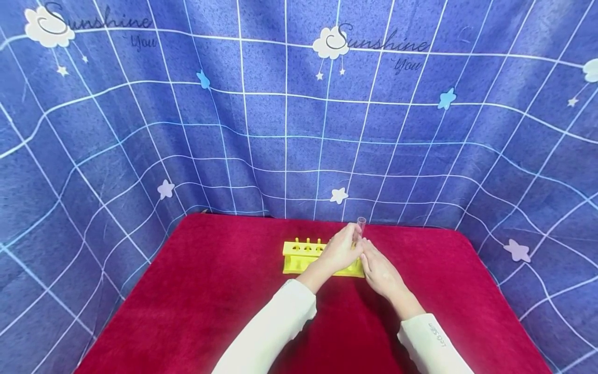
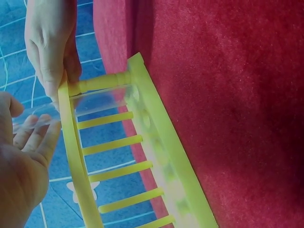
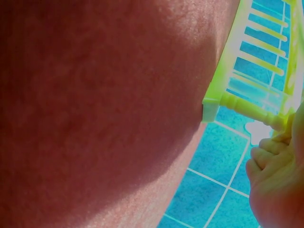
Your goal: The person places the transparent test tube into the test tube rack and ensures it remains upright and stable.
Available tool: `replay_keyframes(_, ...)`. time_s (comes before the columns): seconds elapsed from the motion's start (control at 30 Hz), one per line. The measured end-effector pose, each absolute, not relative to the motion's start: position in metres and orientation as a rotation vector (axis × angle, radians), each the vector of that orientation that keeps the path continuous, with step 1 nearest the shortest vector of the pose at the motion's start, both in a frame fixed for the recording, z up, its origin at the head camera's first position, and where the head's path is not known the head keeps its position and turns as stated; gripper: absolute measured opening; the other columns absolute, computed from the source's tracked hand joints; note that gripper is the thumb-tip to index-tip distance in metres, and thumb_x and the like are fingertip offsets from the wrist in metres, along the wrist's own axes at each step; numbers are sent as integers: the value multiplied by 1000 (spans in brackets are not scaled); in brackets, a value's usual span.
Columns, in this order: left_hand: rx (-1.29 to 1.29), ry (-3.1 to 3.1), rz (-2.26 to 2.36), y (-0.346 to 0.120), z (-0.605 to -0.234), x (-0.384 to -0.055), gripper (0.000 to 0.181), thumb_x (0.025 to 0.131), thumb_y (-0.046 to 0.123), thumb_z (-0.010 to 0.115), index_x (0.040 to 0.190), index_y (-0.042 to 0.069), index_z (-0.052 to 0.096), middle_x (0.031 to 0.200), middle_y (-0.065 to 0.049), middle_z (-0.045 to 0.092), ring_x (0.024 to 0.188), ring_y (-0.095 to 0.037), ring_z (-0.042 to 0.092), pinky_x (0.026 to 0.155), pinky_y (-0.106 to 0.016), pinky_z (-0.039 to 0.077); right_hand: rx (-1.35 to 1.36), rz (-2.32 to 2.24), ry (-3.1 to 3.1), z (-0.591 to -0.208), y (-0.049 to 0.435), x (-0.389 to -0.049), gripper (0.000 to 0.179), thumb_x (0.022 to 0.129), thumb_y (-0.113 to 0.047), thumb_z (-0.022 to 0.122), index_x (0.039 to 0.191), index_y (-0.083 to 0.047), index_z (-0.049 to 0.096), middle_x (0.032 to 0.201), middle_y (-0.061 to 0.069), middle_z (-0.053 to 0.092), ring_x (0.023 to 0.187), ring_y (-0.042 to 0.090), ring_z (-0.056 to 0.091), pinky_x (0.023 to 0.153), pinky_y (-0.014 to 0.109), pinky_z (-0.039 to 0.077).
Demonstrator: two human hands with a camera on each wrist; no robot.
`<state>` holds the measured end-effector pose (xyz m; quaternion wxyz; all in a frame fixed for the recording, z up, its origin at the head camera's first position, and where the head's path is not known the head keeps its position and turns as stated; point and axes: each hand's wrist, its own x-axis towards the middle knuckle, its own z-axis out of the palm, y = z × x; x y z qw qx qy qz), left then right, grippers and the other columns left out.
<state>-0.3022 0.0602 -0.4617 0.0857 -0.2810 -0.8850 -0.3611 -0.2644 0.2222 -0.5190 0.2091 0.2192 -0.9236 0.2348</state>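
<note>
A clear test tube (image 1: 361, 222) stands in the right end hole of a yellow test tube rack (image 1: 306, 253). In the left wrist view the tube (image 2: 102, 100) passes through the top bar, its lower end close to the base. My left hand (image 1: 340, 250) holds the tube's upper part between thumb and fingers, above the rack. Close beside it, my right hand (image 1: 380, 270) grips the rack's right end at the top. The right wrist view shows that hand's curled fingers (image 3: 270, 159) against the end of the top bar.
The rack stands on a red cloth-covered table (image 1: 224, 291), near the back edge. Several upright pegs (image 1: 308, 241) rise along its rear. A blue curtain (image 1: 261, 119) with white grid lines hangs behind and at both sides.
</note>
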Motion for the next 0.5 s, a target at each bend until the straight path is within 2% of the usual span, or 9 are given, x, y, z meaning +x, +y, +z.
replay_keyframes(0.2,-844,-2634,-1088,60,-463,-303,27,95,23,62,119,15,53,105,1,63,97,-13,63,89,-26,52,605,646,-2580,-520,222,-264,45,103,-7,47,144,13,45,148,27,49,139,43,45,116,50,31)
replay_keyframes(0.5,-868,-2656,-1090,57,-462,-305,34,94,21,64,126,13,52,113,-1,65,106,-13,64,95,-26,50,588,642,-2607,-519,223,-265,45,103,-8,50,142,13,47,146,30,49,138,44,45,114,53,33)
